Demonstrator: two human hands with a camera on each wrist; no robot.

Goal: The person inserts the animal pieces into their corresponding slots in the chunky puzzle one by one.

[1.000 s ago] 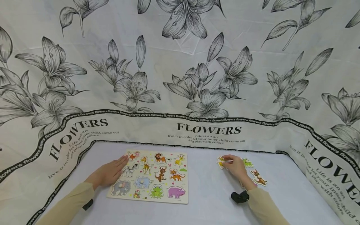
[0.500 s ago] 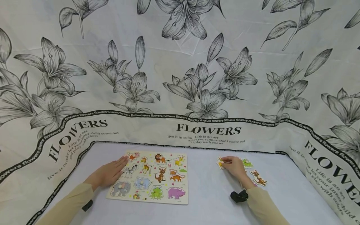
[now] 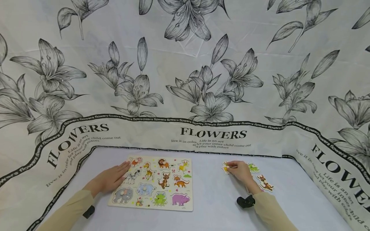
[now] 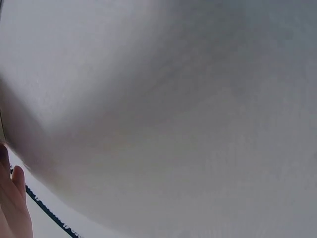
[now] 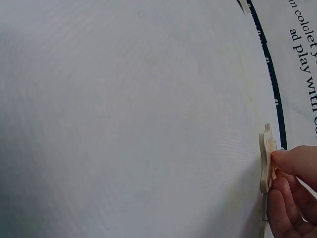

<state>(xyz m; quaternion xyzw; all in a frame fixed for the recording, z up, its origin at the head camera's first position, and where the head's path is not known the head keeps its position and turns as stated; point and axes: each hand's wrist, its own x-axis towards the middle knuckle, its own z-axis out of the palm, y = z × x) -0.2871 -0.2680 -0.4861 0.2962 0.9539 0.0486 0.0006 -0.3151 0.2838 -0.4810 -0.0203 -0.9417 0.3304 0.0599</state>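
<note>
Yellow wooden puzzle piece point(image 5: 265, 161) seems light, stiff, best held by its face, where my right hand point(image 3: 241, 171) pinches it; my left hand point(image 3: 108, 178) lies straight-fingered.

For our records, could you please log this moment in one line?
left fingers: at puzzle board edge | right fingers: pinching yellow piece | kangaroo piece: on table

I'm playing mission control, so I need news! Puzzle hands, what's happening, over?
Left hand touching left edge of puzzle board. Right hand pinching yellow piece, off the board. Frog piece, kangaroo piece nearby, seemingly not in the way.
</note>
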